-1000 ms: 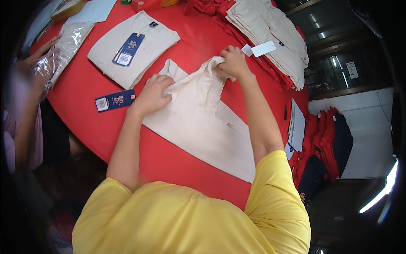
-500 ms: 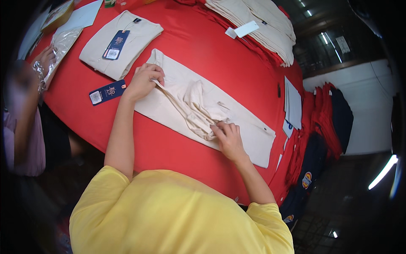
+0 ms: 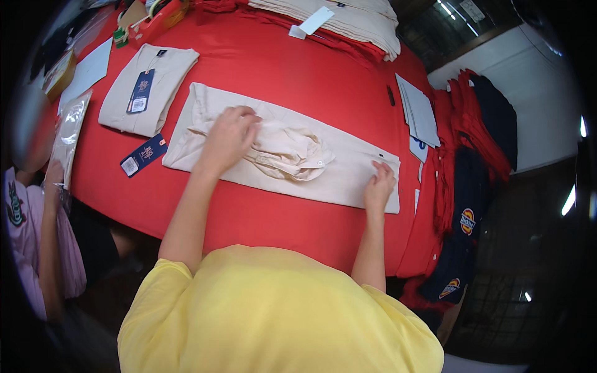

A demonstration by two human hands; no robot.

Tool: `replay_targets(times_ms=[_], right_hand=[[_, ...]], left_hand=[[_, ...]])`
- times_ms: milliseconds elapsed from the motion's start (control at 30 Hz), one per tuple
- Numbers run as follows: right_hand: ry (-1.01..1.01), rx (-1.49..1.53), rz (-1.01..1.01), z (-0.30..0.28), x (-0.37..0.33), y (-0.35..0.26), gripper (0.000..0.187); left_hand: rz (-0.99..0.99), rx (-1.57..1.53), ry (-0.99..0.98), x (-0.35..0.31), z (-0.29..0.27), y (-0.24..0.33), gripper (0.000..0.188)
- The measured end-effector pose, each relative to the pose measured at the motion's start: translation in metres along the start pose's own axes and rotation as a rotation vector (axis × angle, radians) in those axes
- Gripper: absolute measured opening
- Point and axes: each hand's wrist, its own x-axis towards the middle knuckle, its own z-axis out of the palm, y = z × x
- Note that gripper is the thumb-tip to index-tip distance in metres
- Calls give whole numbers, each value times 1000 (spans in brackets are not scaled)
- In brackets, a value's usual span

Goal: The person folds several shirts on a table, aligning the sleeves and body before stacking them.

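Note:
A cream shirt (image 3: 348, 181) lies folded into a long strip on the red-covered table (image 3: 292, 230). Its middle is bunched up in loose creases, with small buttons showing. Over the left part of the bunched cloth, my left hand (image 3: 232, 138) has its fingers stretched out and gently bent. My right hand (image 3: 379, 188) rests at the strip's right end, fingers apart near a small dark label. To the left, a finished-looking folded cream shirt (image 3: 134, 118) carries a dark blue hang tag (image 3: 141, 91). A second dark blue tag (image 3: 144, 155) lies on the cloth in front of it.
A stack of cream garments (image 3: 354, 28) with white tags stands at the far side. White cards (image 3: 415, 112) lie at the right, beside hanging red and navy garments (image 3: 491, 112). At the left edge, a co-worker's hand (image 3: 55, 174) holds a clear plastic packet (image 3: 69, 133).
My left hand has let go of the lifted cloth edge and moved over the bunch. My right hand has left the bunch for the right end. The view has shifted.

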Motion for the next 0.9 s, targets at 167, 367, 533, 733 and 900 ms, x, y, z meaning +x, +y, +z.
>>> replay_targets(times_ms=[167,367,533,733,900], right_hand=[[-29,-405,594,-15,6,81,51],[-115,-124,603,-13,6,131,56],[-69,401,605,-19,17,150,41],[105,437,208,-38,33,13,32],[-456,377,-198,-2,-18,-123,31]], left_hand=[[157,319,-80,-12,55,17,57],[186,389,-171,3,53,56,61],[272,351,-160,-9,97,50,55],[184,234,-233,-9,94,46,56],[166,72,-181,-9,98,31,50]])
